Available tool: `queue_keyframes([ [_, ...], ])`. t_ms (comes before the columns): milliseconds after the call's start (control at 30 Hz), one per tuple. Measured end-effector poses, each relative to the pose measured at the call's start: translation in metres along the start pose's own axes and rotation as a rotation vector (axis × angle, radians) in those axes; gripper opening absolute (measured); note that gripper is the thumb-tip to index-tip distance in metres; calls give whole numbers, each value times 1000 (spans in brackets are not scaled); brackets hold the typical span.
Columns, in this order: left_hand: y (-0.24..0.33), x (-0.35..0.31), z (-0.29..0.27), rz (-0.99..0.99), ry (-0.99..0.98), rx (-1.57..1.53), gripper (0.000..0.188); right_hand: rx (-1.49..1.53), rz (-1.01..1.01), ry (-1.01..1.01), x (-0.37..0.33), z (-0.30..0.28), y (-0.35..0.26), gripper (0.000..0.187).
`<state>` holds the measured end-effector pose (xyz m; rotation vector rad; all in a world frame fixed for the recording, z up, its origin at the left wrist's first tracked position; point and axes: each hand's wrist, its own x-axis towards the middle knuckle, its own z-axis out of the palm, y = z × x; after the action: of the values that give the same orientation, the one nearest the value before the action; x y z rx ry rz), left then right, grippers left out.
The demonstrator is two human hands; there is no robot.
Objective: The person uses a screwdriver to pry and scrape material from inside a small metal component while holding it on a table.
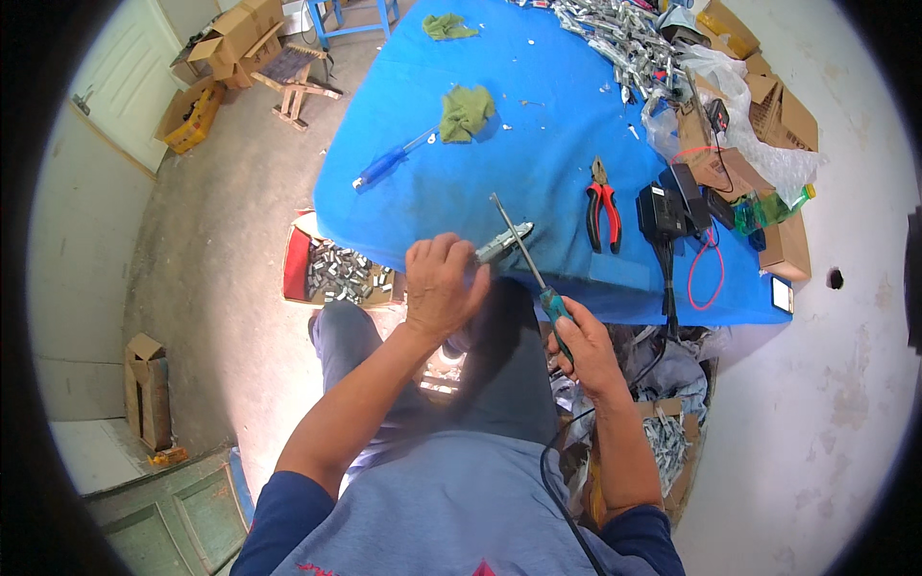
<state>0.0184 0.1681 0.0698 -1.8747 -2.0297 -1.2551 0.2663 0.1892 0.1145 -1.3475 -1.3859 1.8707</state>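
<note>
My right hand is closed round the teal and black handle of a screwdriver. Its long metal shaft slants up and to the left, crossing in front of a slim silver-grey piece at the near table edge. My left hand has its fingers curled against the left end of that piece; the exact grip is partly hidden. Beyond the hands, a second screwdriver with a blue handle lies on the blue tablecloth. Red-handled pliers rest to the right of the silver-grey piece.
Two green cloths lie farther back on the table. Silvery parts are heaped at the far right. Black power adapters with cables sit at the right, beside cardboard. A box of small metal parts stands below the left edge.
</note>
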Motion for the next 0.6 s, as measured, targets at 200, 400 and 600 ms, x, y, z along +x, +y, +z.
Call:
queue_keyframes([
  [200,-4,2,-2,-7,-24,-20,25,-47,4,28,-1,6,-5,45],
  [400,-10,10,-6,-13,-113,-47,24,96,36,19,5,-1,18,42],
  [600,-15,26,-7,-40,-170,-79,23,196,-2,84,-5,6,5,42],
])
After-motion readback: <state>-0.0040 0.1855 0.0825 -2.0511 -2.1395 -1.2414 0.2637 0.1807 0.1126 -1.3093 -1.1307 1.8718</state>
